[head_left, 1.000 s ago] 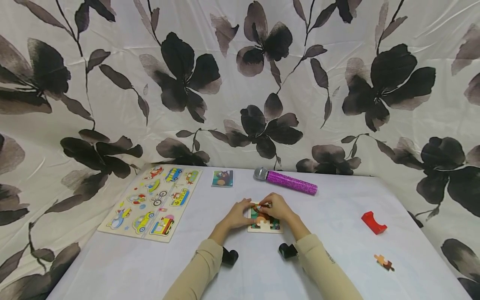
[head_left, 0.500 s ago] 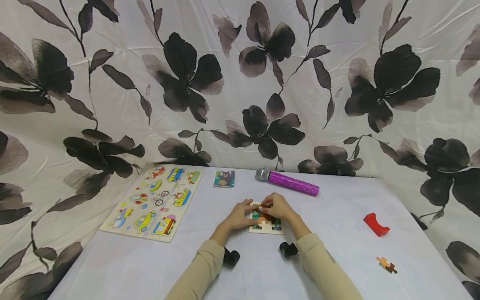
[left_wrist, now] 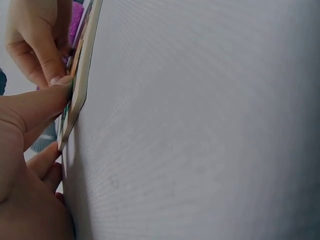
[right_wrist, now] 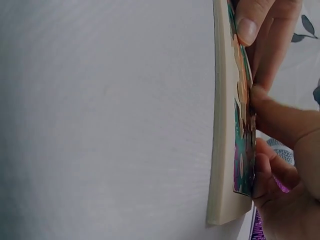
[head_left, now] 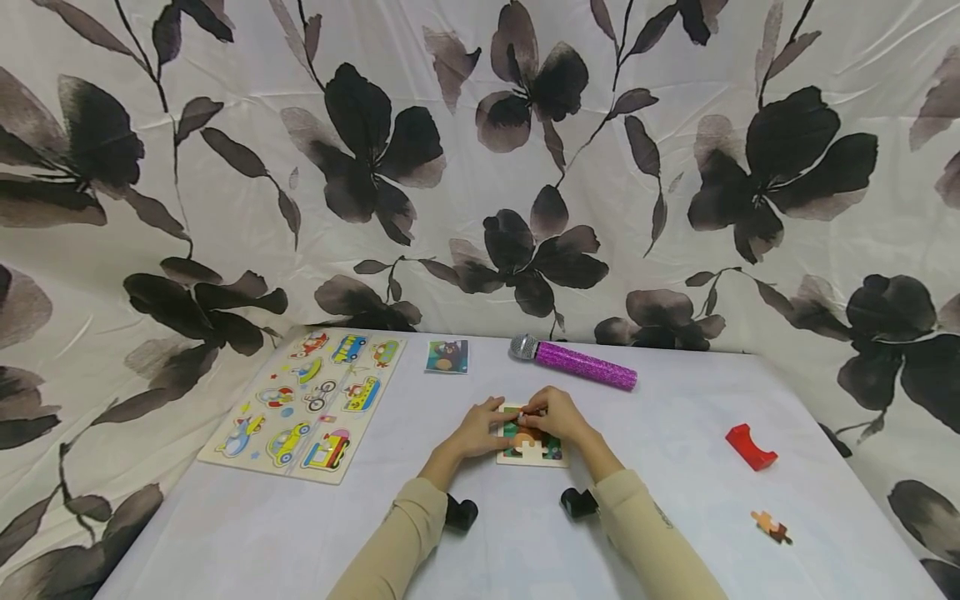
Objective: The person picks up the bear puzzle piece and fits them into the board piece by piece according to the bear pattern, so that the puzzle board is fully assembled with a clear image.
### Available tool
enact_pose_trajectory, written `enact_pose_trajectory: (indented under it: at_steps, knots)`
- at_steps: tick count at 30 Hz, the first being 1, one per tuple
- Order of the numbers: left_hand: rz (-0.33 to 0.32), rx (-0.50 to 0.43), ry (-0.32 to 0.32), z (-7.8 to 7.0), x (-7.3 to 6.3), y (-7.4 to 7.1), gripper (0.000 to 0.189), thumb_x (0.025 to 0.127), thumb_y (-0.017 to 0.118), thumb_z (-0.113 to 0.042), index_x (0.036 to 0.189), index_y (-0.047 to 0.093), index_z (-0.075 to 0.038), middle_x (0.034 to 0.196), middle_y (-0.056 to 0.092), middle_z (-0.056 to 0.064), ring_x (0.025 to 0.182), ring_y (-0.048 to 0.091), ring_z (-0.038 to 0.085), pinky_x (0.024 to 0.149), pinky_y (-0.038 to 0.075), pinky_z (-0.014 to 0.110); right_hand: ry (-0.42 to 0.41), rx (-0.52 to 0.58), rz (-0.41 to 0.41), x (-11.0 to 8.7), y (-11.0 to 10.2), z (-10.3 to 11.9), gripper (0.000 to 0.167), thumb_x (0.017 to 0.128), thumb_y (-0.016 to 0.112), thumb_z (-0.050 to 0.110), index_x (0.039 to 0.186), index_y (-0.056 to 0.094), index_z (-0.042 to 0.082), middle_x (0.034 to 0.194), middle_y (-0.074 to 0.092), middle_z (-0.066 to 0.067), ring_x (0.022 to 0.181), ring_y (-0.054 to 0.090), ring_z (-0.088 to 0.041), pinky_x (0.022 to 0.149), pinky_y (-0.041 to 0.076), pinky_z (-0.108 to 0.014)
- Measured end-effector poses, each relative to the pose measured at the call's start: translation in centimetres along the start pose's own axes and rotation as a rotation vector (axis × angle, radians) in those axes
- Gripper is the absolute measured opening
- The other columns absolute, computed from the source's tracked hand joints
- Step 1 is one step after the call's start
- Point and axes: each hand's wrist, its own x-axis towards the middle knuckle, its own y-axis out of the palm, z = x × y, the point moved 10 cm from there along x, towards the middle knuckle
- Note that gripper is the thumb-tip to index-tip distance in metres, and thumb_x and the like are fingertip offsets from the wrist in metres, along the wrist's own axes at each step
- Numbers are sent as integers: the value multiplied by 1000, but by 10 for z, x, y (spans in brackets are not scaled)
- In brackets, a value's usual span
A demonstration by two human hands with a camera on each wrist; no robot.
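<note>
A small wooden jigsaw puzzle (head_left: 532, 452) in a pale frame lies on the white table, with a bare piece-shaped gap at its near edge. My left hand (head_left: 472, 432) holds the frame's left side, thumb on the picture and fingers by the edge. At the upper part of the puzzle, the fingers and thumb of my right hand (head_left: 561, 415) pinch a puzzle piece, mostly hidden under them. The right wrist view has the puzzle board (right_wrist: 222, 125) edge-on, both hands close together over it. One loose puzzle piece (head_left: 772, 527), orange and brown, lies far right.
A wooden vehicle puzzle board (head_left: 303, 408) lies to the left, a small bear picture card (head_left: 447, 357) behind the hands. A purple glitter microphone (head_left: 585, 365) is at the back. A red curved block (head_left: 751, 447) sits to the right. Black wrist cameras (head_left: 578, 503) hang below the sleeves.
The right fingers shift slightly over the upper part of the puzzle. The left hand keeps its place on the frame, and the other things stay put.
</note>
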Motion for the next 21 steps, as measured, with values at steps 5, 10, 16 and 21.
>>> enact_pose_trajectory:
  at_steps: [5, 10, 16, 21]
  knots:
    - [5, 14, -6, 1, 0, 1, 52, 81, 69, -19, 128, 57, -1, 143, 37, 27, 135, 26, 46, 111, 17, 60, 17, 22, 11, -2, 2, -1, 29, 77, 78, 20, 94, 72, -3, 92, 64, -9, 90, 59, -26, 81, 52, -40]
    - [1, 20, 2, 0, 0, 2, 51, 82, 69, -20, 127, 57, -1, 143, 37, 27, 135, 27, 46, 110, 17, 61, 22, 23, 2, -4, 0, -3, 27, 77, 78, 17, 93, 72, -3, 94, 64, -12, 90, 59, -29, 82, 52, -42]
    - [6, 41, 5, -1, -1, 3, 51, 82, 68, -20, 127, 57, 0, 143, 37, 27, 135, 27, 46, 110, 18, 61, -7, -9, 30, -6, 2, -1, 15, 84, 70, 9, 92, 73, -3, 101, 63, -16, 97, 59, -32, 88, 49, -47]
    - [3, 45, 8, -2, -1, 1, 51, 82, 68, -20, 128, 57, 0, 143, 37, 27, 135, 27, 46, 110, 18, 61, 12, 15, -35, -6, -5, -3, 12, 81, 72, 7, 86, 74, -3, 97, 66, -16, 95, 61, -33, 87, 50, -46]
